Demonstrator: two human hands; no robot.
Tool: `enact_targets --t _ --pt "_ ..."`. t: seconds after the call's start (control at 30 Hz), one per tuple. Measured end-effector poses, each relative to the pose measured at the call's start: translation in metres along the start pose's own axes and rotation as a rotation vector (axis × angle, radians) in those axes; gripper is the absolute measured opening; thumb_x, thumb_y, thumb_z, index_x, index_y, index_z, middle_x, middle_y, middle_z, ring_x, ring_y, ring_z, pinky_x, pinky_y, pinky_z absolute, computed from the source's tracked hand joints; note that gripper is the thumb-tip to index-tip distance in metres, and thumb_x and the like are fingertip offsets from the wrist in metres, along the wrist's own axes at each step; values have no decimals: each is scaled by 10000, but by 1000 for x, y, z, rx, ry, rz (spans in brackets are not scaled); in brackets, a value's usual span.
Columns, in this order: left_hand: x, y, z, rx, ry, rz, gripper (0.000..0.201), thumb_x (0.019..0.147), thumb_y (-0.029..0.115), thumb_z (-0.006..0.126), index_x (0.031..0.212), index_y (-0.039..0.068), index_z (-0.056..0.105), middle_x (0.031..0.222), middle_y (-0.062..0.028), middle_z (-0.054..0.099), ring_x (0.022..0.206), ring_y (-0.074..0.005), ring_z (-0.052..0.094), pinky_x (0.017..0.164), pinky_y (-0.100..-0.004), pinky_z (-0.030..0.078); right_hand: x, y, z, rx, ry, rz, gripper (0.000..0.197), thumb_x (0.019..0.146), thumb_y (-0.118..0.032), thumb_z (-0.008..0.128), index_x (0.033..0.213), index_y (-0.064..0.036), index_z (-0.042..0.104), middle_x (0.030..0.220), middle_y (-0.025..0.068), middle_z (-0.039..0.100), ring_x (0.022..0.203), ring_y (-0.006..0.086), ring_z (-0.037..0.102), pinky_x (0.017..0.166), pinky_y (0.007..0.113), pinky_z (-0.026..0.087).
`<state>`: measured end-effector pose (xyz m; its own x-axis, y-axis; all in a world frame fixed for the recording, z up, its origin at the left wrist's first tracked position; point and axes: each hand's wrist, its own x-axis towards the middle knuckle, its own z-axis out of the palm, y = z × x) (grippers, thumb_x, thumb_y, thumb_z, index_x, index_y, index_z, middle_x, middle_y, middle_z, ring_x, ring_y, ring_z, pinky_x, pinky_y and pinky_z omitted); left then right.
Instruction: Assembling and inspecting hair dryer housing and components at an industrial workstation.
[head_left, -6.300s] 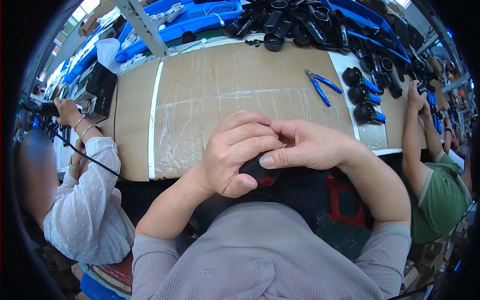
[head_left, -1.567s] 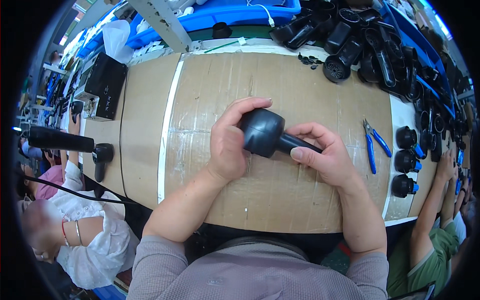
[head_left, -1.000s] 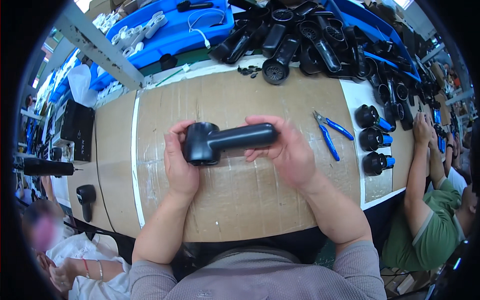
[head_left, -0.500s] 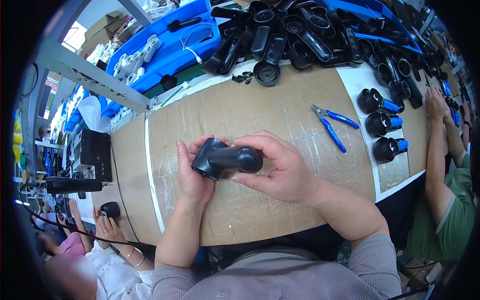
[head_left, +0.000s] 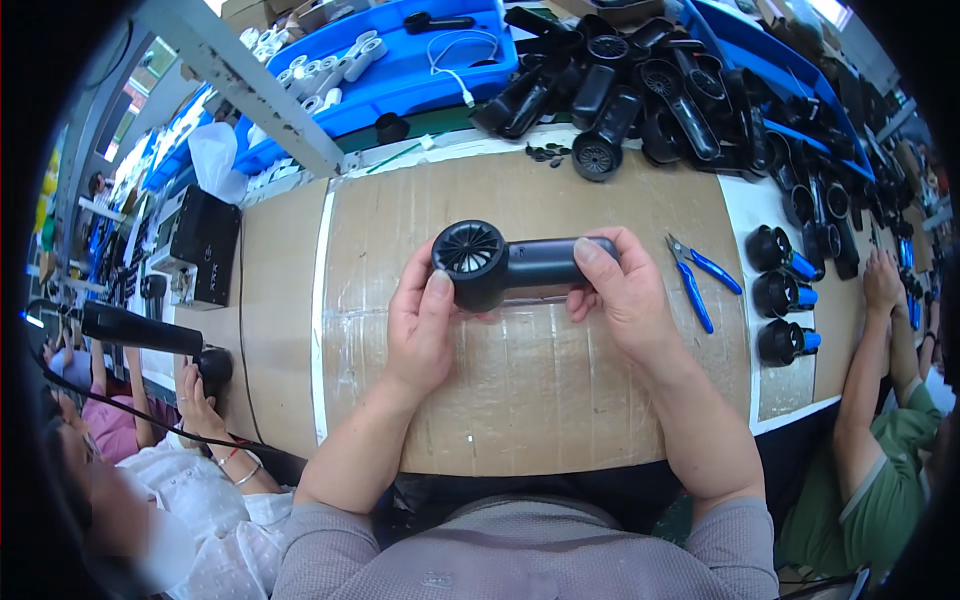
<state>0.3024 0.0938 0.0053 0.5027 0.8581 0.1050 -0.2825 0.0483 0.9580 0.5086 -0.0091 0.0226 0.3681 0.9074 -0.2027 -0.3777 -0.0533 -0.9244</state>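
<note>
Between my two hands a black handheld fan (head_left: 545, 263) lies sideways above the cardboard-covered bench (head_left: 540, 410). Its round head, with a slotted grille facing up, is at the left; the handle runs to the right. My left hand (head_left: 425, 310) is closed around the head, thumb on its rim. My right hand (head_left: 620, 285) grips the handle's end, thumb on top and fingers beneath. To the right of that hand lie blue-handled cutting pliers (head_left: 700, 280), jaws pointing away from me.
Several black fans (head_left: 640, 90) are heaped at the back beside a blue tray (head_left: 400, 95) of white parts. Black-and-blue fan parts (head_left: 785, 295) stand in a column at right. A black box (head_left: 205, 245) is at left. Co-workers' hands (head_left: 880, 285) are busy on both sides.
The fan has been turned: its grille now faces up and its handle stretches out to the right. My right hand has shifted to the handle's end. The whole view has also swung slightly.
</note>
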Motion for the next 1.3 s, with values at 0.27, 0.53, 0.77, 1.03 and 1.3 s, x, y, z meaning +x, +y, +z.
enact_targets --t 0.27,0.53,0.77,1.03,1.3 --pt "8 9 -8 216 22 -2 428 1150 335 450 1420 16 544 1160 -112 684 939 -141 641 733 -232 539 -7 13 13 -283 -92 -101 356 999 -185 700 1289 -13 587 1009 93 652 798 138 613 742 255 510" --pt "9 11 -11 313 50 16 488 1160 395 365 1413 25 557 1192 -139 674 1002 -186 637 882 -306 524 -11 9 18 -424 -170 -194 372 959 -198 752 1260 -26 615 1001 81 669 802 144 615 757 282 497" --pt "10 -3 -17 419 34 329 567 1166 409 230 1385 32 593 1259 -158 656 1119 -254 617 1042 -382 461 -12 9 17 -303 -254 43 317 952 -182 760 1212 -42 646 935 59 676 769 139 615 717 268 494" --pt "6 0 -17 416 49 299 598 1165 416 209 1323 31 637 1239 -138 676 1106 -251 628 1048 -381 465 -14 17 23 -646 -318 -214 226 993 -205 716 1127 -29 669 830 47 683 668 108 583 626 241 467" --pt "6 4 -10 361 15 129 655 1157 428 182 1288 -1 659 1240 -169 695 1153 -256 644 1056 -386 489 -14 8 21 -153 -338 282 249 1065 -261 618 1083 -19 672 765 43 685 600 87 554 542 206 428"
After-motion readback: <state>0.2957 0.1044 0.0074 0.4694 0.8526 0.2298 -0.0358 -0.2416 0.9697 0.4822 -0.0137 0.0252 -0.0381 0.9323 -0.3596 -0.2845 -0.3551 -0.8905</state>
